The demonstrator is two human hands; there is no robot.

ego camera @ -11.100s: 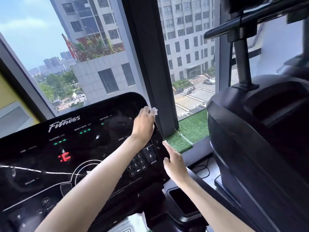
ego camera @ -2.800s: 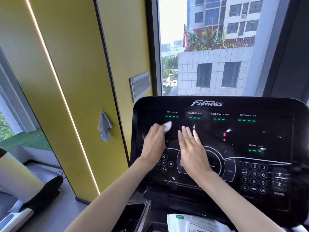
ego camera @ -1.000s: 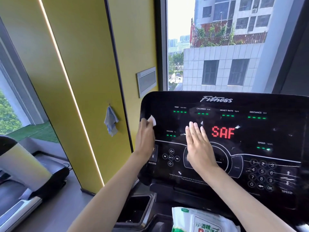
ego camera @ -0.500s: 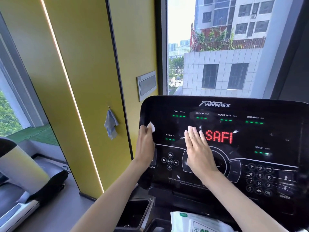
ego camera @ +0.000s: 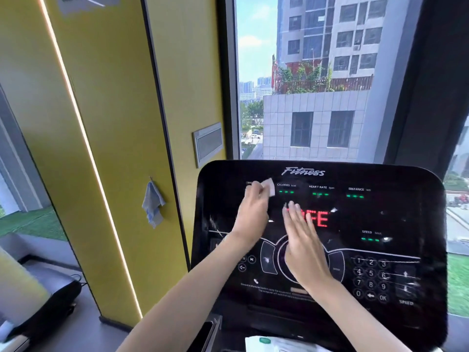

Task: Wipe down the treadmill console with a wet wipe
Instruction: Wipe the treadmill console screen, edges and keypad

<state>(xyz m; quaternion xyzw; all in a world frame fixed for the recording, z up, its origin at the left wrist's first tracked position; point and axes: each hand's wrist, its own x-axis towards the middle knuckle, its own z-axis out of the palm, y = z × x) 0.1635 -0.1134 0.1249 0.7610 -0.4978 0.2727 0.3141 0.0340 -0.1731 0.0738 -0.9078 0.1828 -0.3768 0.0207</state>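
Moved: your left hand [ego camera: 252,212] has gone from the console's left edge up and right to the TIME readout. Your right hand has barely shifted. The red display [ego camera: 321,219] has scrolled on and now shows "FE" past your fingers.
Wipe pack [ego camera: 276,345]: nearest you, below the console at the bottom edge, only its top in view. Handy for a fresh sheet.
Right hand [ego camera: 303,247]: flat, fingers straight, holding nothing, palm over the round centre control. Looks like you're bracing the panel while the other hand scrubs.
Left hand: fingers curled round the wet wipe [ego camera: 269,187], pressing it to the panel.
Wet wipe: small white wad with a corner poking past your fingertips, top row, between the TIME and CALORIES labels.
Console [ego camera: 396,181]: glossy black, streaks on the left side and over the keypad [ego camera: 370,278]. I'd judge the right half not done yet.
Risk: your flat palm sits on controls and could trigger an input.
Blue cloth [ego camera: 153,204]: hangs on the yellow wall [ego camera: 114,123], left of the console, untouched.
Window [ego camera: 317,85]: behind the console, buildings outside.
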